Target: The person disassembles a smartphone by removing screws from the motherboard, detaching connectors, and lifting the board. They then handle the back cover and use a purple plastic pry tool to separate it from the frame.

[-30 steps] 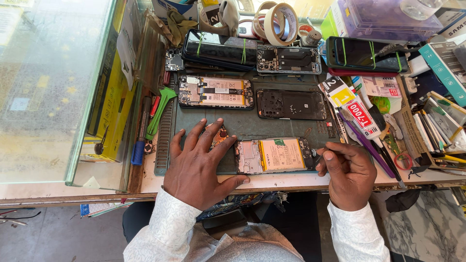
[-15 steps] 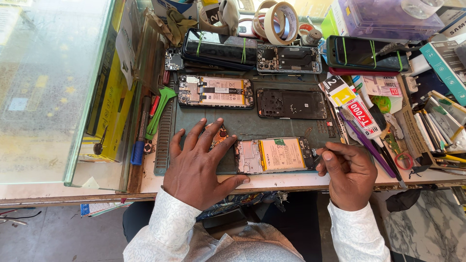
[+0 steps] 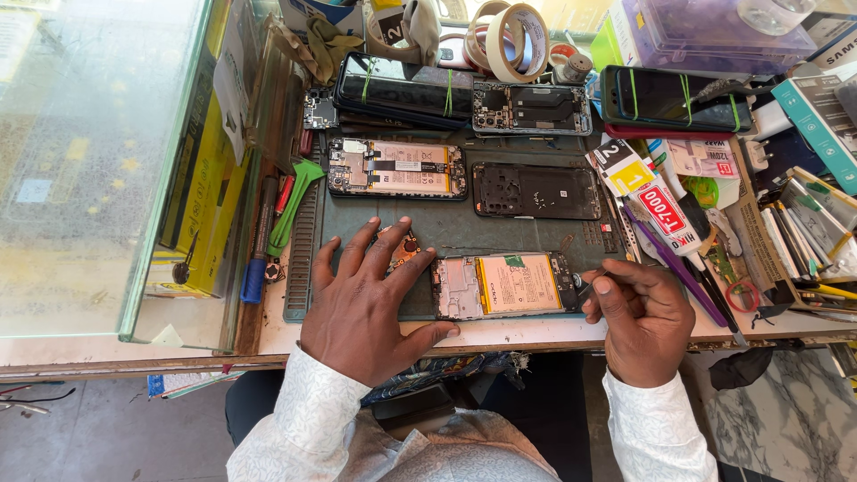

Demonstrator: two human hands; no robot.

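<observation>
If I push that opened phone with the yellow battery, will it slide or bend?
The opened phone lies flat on the ribbed work mat, so it would likely slide little and not roll. It looks stiff, but its exposed boards seem fragile. The left hand presses the mat beside it.

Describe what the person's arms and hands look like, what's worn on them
Both arms are covered by long sleeves of a white, finely patterned fabric that end in cuffs at the wrists. The left hand and right hand are bare: no gloves, and no rings, watch or bracelet show from this view. The fingernails look short.
</observation>
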